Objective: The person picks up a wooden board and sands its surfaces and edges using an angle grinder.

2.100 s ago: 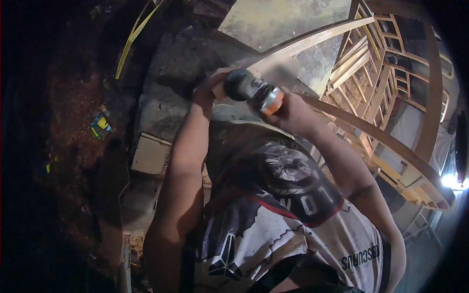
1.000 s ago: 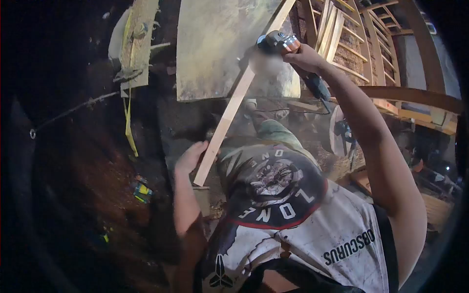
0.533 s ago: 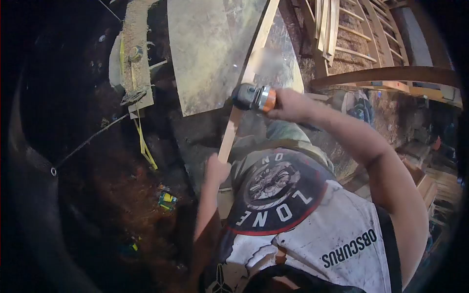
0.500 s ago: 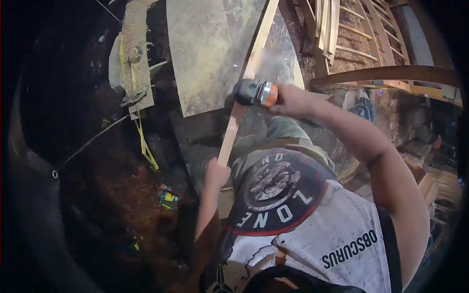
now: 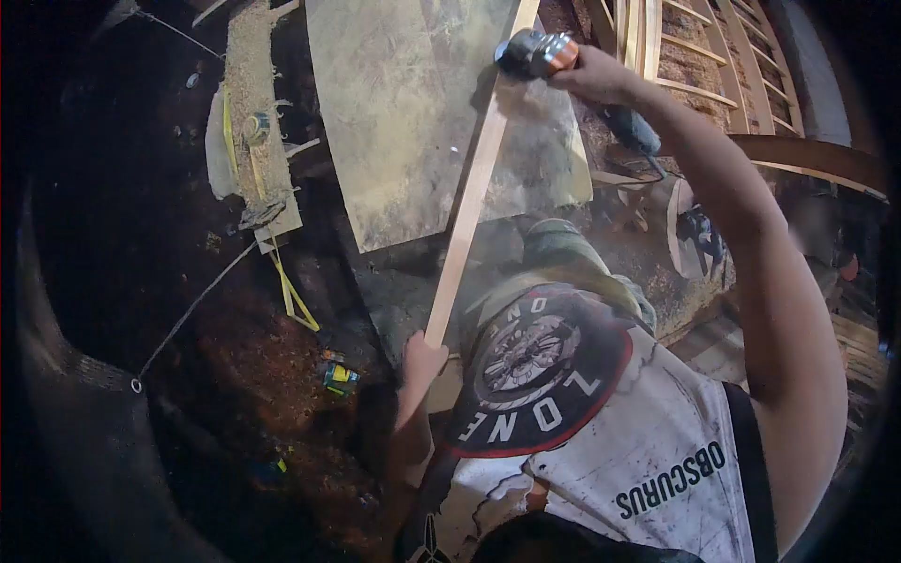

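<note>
My left hand [image 5: 424,358] is closed around the near end of a long, narrow wooden strip [image 5: 474,206], which slants up and away from me. Farther along, my right hand [image 5: 601,77] grips a corded power tool that looks like an angle grinder [image 5: 544,54]. Its dark round head lies over the strip, with a silver and orange collar behind it. A blue-grey body [image 5: 631,129] and cord show below my right wrist. The tool's working face is hidden.
A pale, dusty board [image 5: 394,122] lies under the strip. Slatted wooden frames [image 5: 699,56] stand at upper right. At left are a sawdust-covered plank [image 5: 249,122], a yellow strap [image 5: 293,291] and a taut rope [image 5: 197,305]. A small yellow-green item [image 5: 340,375] lies on the ground.
My right hand has moved the grinder up along the strip, away from my body. The left hand keeps hold of the near end. The view has shifted slightly.
</note>
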The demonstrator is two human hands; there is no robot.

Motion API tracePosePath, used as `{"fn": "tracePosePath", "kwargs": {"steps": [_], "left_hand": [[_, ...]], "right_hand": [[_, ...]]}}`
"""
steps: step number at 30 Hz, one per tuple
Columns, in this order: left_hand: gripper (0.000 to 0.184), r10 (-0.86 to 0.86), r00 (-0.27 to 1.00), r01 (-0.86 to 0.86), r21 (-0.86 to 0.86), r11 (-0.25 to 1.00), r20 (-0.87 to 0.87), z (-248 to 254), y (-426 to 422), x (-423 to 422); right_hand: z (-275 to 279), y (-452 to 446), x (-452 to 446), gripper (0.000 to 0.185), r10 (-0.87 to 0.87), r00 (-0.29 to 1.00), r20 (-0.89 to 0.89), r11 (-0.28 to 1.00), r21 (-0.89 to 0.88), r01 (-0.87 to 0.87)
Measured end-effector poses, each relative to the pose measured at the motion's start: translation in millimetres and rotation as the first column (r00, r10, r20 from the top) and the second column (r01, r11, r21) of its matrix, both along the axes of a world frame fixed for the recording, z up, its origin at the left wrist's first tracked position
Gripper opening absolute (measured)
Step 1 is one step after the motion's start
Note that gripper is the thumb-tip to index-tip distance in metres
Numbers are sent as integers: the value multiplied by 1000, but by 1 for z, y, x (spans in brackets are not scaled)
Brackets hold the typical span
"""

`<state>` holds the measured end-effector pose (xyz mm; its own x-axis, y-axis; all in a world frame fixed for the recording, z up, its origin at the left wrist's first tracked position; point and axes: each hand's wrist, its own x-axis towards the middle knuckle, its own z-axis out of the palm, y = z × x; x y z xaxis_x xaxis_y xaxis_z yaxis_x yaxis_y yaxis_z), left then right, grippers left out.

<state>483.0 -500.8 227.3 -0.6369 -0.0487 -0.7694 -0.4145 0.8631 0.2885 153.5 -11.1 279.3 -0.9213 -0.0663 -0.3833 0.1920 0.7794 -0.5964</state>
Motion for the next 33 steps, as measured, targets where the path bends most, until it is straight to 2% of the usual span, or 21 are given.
{"fn": "tracePosePath", "kwargs": {"steps": [2, 3, 5, 7, 8, 9, 10, 11, 12, 13, 14, 15, 18, 19, 20, 21, 23, 24, 27, 29, 33], "left_hand": [[37, -20, 999, 20, -9, 1000, -26, 2, -2, 2], [37, -38, 998, 38, -12, 999, -48, 3, -2, 1], [38, -37, 999, 38, 22, 999, -14, 10, -2, -5], [40, -34, 999, 34, 60, 998, 14, 24, 6, -22], [43, 63, 996, -70, 135, 988, 57, 32, 15, -33], [46, 153, 982, -172, 205, 964, 106, 34, 24, -45], [46, 150, 983, -169, 211, 963, 102, 30, 36, -59], [49, 110, 993, -118, 204, 972, 49, 24, 49, -74], [52, 68, 998, -66, 195, 979, -4, 19, 58, -87], [52, 66, 998, -64, 200, 978, -5, 15, 66, -98], [53, 11, 999, -3, 172, 985, -46, 12, 72, -106], [53, -42, 996, 53, 138, 989, -83, 10, 74, -107], [49, -55, 996, 63, 109, 992, -76, -9, 67, -99], [49, -59, 996, 66, 106, 992, -68, -13, 63, -90], [47, -47, 998, 50, 73, 996, -40, -9, 58, -81], [44, -35, 999, 35, 38, 999, -16, -2, 52, -73], [40, 33, 998, -38, 93, 995, 54, 27, 37, -52], [40, 28, 998, -33, 90, 995, 58, 28, 25, -39], [37, 1, 999, -4, 68, 998, 39, 1, -12, -3], [37, -74, 995, 77, 50, 996, -60, -20, -24, 8], [38, -76, 997, 77, 70, 995, -20, -18, -29, 10]], "right_hand": [[15, 6, -14, 40, -47, 999, -7, 992, 116, 47], [4, 17, -22, 40, -55, 995, -88, 997, 51, 60], [7, 20, -25, 38, -115, 988, 100, 993, 14, 114], [-26, 16, -7, 37, -33, 999, -11, 998, -56, 32], [22, -20, 23, 38, -37, 998, 52, 996, -80, 41], [26, -31, 39, 40, 17, 999, 46, 999, -35, -15], [53, -52, 60, 43, 11, 987, 158, 983, -185, 19], [42, -63, 79, 46, 15, 995, 103, 998, -63, -9], [38, -69, 99, 49, 75, 986, 149, 988, -145, -53], [65, -89, 115, 54, 86, 987, 137, 982, -181, -60], [50, -96, 130, 57, 87, 974, 211, 989, -134, -59], [48, -108, 144, 50, 124, 981, 151, 978, -185, -95], [44, -128, 166, 49, 148, 975, 166, 971, -214, -111], [47, -133, 169, 51, 158, 964, 213, 982, -137, -131], [52, -136, 169, 53, 166, 952, 258, 986, -61, -155], [52, -132, 167, 53, 165, 952, 260, 986, -67, -152], [51, -118, 155, 53, 205, 961, 185, 961, -227, -161], [58, -113, 150, 51, 130, 977, 167, 984, -144, -106], [30, -87, 126, 47, 70, 990, 121, 981, -186, -46], [34, -74, 107, 47, 59, 991, 123, 986, -164, -38], [40, -45, 68, 45, 42, 994, 104, 995, -97, -32]]}}
